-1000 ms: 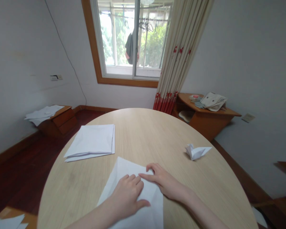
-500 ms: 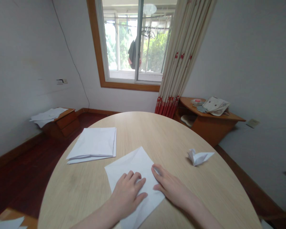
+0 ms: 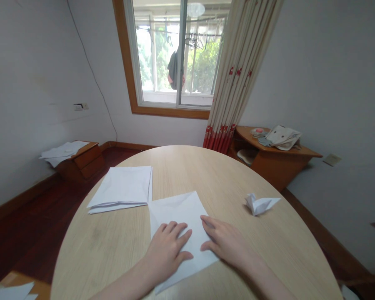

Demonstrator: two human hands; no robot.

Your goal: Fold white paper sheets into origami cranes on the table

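A square white sheet of paper (image 3: 178, 208) lies flat on the round wooden table (image 3: 187, 166), with faint creases near its far edge. My left hand (image 3: 168, 248) rests on its left and middle part, fingers spread, palm down. At the sheet's right edge lies my right hand (image 3: 223, 239), its fingers stretched out and apart over the paper's border. Neither hand grips anything. The near part of the sheet is partly hidden under my left hand and forearm.
A stack of white paper (image 3: 125, 185) lies at the table's left, touching or nearly touching the sheet's far left corner. To the right stands a folded paper bird (image 3: 259, 205). Beyond the table are a small drawer cabinet (image 3: 87, 158), a curtain (image 3: 237, 75) and a corner shelf (image 3: 281, 166).
The sheet has turned clockwise under my hands, so its far corner has shifted right and its left corner has moved up toward the stack. Both hands stay nearly in place.
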